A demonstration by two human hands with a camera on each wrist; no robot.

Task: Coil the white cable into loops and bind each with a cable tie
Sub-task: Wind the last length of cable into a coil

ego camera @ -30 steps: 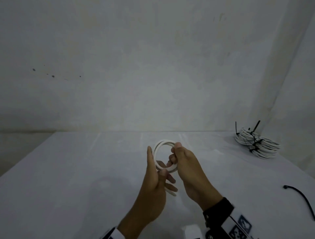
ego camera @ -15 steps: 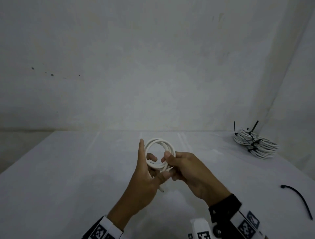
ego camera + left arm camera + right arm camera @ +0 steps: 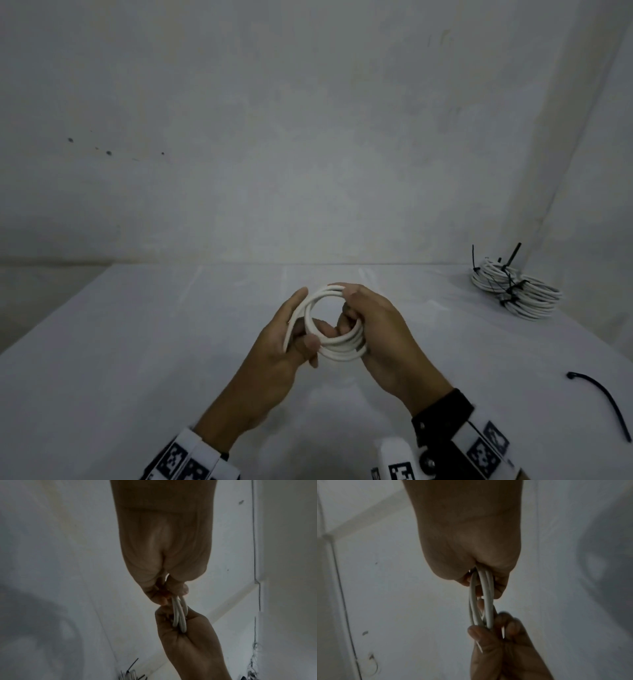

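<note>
A white cable (image 3: 337, 346), wound into a small coil of several loops, is held above the white table (image 3: 137, 342) in the middle of the head view. My left hand (image 3: 294, 335) grips the coil's left side, thumb pressed on the lower loops. My right hand (image 3: 363, 325) grips the right side, fingers curled through the ring. The left wrist view shows the coil (image 3: 179, 615) edge-on between both hands, and so does the right wrist view, with the loops (image 3: 481, 601) running from my right fist to the left hand's fingers (image 3: 488, 635). One cable end sticks out below the left thumb.
At the back right of the table lie finished white coils (image 3: 515, 293) bound with black cable ties. A loose black cable tie (image 3: 603, 399) lies near the right edge. A grey wall stands behind the table.
Both hands have turned the coil and wound more cable on, so it now has more loops. The right hand has shifted from pinching the top to gripping the right side.
</note>
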